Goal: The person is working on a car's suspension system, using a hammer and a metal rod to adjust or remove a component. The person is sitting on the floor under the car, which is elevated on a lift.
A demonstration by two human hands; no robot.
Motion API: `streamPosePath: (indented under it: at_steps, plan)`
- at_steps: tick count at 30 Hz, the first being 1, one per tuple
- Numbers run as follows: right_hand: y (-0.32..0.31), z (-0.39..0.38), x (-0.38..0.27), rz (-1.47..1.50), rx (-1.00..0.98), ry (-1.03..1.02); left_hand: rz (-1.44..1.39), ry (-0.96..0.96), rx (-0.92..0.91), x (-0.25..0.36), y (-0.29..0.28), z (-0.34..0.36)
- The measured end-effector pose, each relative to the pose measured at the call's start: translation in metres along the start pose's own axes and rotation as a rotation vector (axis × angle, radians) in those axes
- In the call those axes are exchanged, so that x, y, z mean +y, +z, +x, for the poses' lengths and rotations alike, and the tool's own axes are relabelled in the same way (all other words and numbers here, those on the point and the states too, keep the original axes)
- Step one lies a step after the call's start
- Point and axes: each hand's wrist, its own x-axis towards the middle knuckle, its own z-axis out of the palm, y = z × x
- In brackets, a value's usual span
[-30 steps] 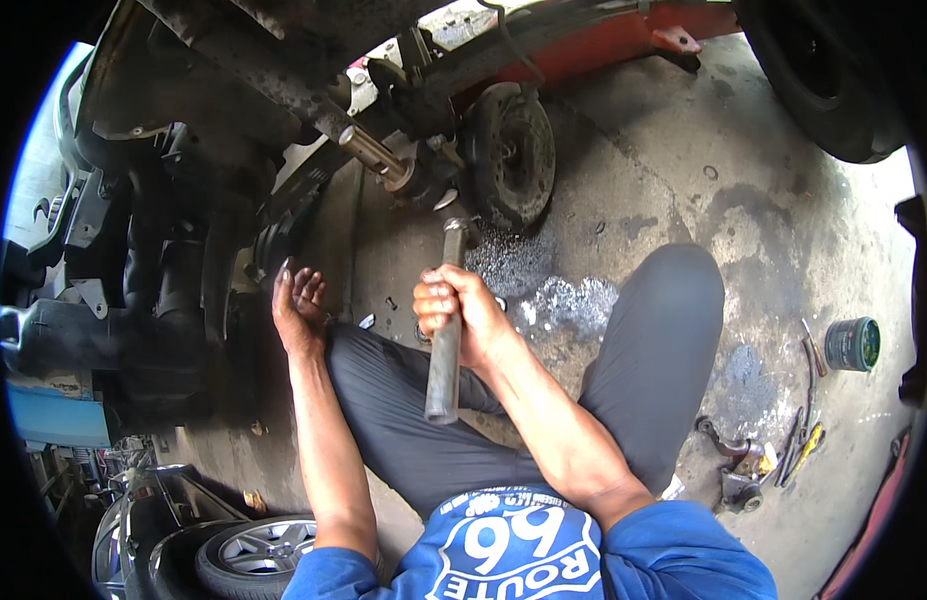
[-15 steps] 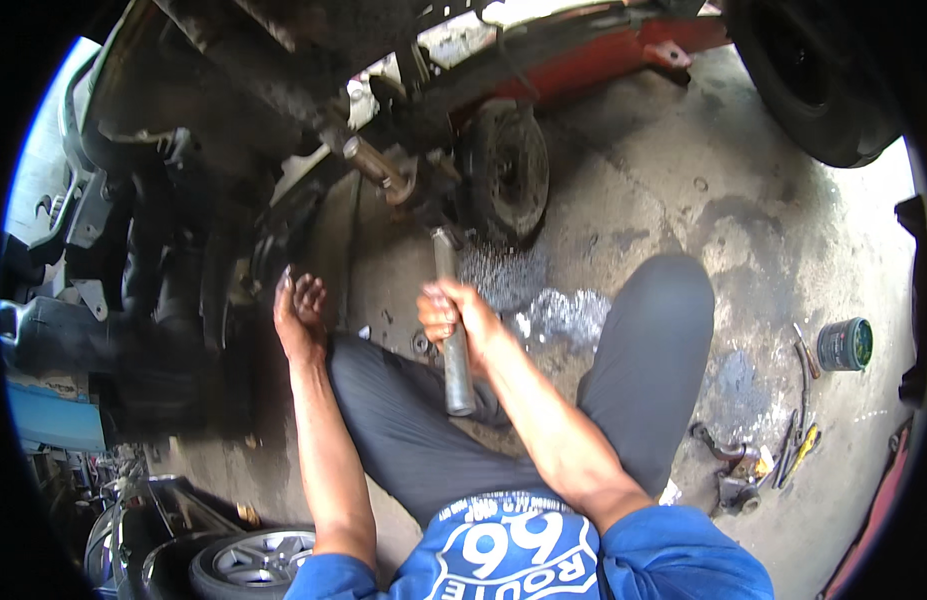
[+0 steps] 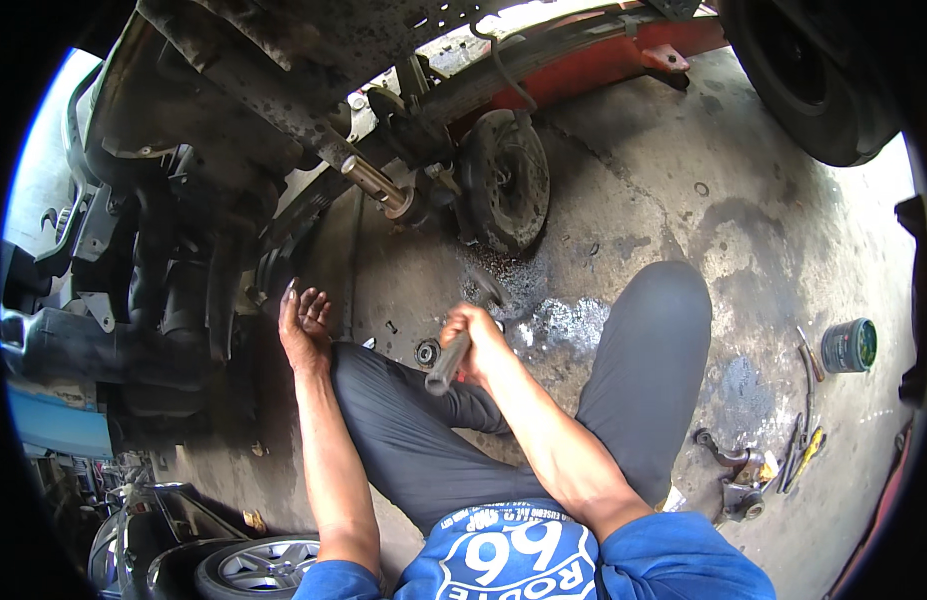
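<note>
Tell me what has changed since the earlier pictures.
The right hand, gripping the hammer by its handle, has moved slightly down and rightward in view; the hammer's head end has swung down, away from the metal shaft. Nothing was taken up or let go. The left hand stays empty; the tub stays on the floor.

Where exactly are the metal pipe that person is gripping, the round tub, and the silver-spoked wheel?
Metal pipe (image 3: 447, 366), head view: on its shaft, toward the near end.
Round tub (image 3: 840, 347), head view: on its side wall.
Silver-spoked wheel (image 3: 269, 566), head view: on its spoked face.
</note>
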Motion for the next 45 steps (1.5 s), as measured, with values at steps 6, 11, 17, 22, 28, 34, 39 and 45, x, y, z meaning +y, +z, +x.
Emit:
streamPosePath:
  at_steps: [6, 11, 17, 22, 28, 34, 39, 45]
  plan:
    - [0.013, -0.032, -0.013, -0.492, -0.294, -0.066, -0.003, -0.003, -0.013, 0.002, 0.016, 0.004]
    - [-0.053, 0.005, -0.018, -0.575, 0.184, -0.139, 0.306, 0.077, -0.115, 0.007, 0.075, -0.002]
    - [-0.186, 0.039, -0.014, -0.409, 0.509, -0.090, 0.469, 0.446, -0.287, 0.008, 0.157, 0.043]
    - [-0.231, 0.041, -0.017, -0.615, 0.587, -0.253, 0.415, 0.376, -0.297, -0.009, 0.207, 0.082]
    - [-0.197, 0.029, -0.025, -1.107, 0.886, -0.180, 0.124, 0.226, -0.355, -0.025, 0.211, 0.095]
    - [-0.167, 0.012, -0.029, -1.696, 0.800, -0.033, 0.299, 0.175, -0.193, -0.024, 0.212, 0.101]
    - [-0.155, -0.008, -0.015, -1.764, 0.885, 0.017, 0.297, 0.162, -0.227, -0.020, 0.209, 0.093]
    - [-0.149, -0.037, -0.013, -1.851, 0.841, 0.011, 0.101, 0.112, -0.495, -0.022, 0.188, 0.119]
